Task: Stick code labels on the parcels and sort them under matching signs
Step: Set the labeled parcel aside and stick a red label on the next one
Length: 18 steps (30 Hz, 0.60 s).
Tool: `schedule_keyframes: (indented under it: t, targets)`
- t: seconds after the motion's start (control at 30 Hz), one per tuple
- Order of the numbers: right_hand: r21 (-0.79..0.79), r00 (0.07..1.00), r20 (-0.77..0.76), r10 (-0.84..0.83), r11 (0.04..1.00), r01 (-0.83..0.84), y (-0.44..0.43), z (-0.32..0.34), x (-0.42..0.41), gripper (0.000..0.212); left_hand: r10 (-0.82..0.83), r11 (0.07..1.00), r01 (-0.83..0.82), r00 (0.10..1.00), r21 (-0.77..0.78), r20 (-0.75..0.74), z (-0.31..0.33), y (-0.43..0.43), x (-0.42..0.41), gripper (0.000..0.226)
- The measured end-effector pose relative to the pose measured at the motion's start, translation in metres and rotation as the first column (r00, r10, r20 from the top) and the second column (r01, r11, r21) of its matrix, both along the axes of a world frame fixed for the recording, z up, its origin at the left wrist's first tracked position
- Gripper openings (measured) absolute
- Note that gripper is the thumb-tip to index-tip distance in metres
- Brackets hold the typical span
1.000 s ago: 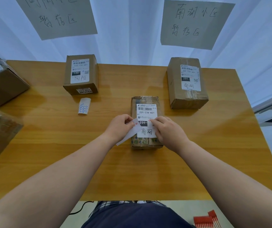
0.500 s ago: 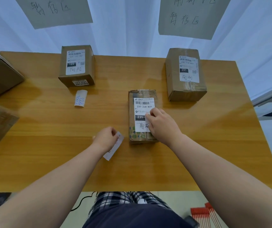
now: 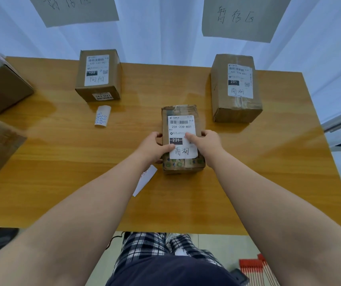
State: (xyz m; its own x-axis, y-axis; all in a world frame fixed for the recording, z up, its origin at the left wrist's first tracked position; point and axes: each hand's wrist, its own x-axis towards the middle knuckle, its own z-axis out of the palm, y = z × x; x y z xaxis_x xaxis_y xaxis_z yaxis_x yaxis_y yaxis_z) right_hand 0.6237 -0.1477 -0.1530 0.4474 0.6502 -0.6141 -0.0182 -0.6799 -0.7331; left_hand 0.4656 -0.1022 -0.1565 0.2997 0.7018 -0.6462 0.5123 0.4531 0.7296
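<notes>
parcel (image 3: 183, 162) sat centre of desk (image 3: 248, 172), 231 label (image 3: 182, 129) on top | left hand (image 3: 155, 148) and right hand (image 3: 207, 143) clamped on its sides | risk: shallow side grip might slip on lift; dropping it under left sign (image 3: 76, 9), not right sign (image 3: 241, 17), would mis-sort

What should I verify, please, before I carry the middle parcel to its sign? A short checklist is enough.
1. Label lies flat on the middle parcel: ok.
2. Left hand and right hand hold its two sides: ok.
3. Its code 231 matches the far right parcel: ok.
4. Right sign names the same place: cannot tell, its top line is cut off.
5. Bare table in front of that parcel for setting down: ok.
</notes>
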Motion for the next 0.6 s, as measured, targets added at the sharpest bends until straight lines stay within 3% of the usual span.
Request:
schedule_keyframes:
  t: [0.07,0.27,0.4,0.53,0.6]
  targets:
    - [-0.003,1.000,-0.006,-0.005,1.000,0.005,0.003,-0.006,0.002,0.040,-0.002,1.000,0.002,1.000,0.003,-0.004,0.000,0.003,0.001,0.066]
    - [-0.069,0.991,0.076,0.113,0.992,-0.108,0.010,-0.007,0.009,0.050,0.001,1.000,-0.001,1.000,-0.006,0.004,-0.002,0.005,0.002,0.066]
    - [-0.075,0.980,0.092,0.174,0.983,-0.167,0.011,-0.005,0.011,0.038,0.020,1.000,-0.019,0.999,-0.003,0.030,-0.004,0.004,0.000,0.064]
    - [-0.061,0.976,0.102,0.191,0.981,-0.186,0.007,-0.008,0.008,0.062,0.020,1.000,-0.021,0.999,0.009,0.041,-0.005,0.002,0.001,0.065]
    - [-0.050,0.986,0.063,0.156,0.987,-0.153,0.006,-0.008,0.008,0.056,0.020,1.000,-0.020,0.999,0.017,0.042,-0.006,0.002,0.001,0.066]
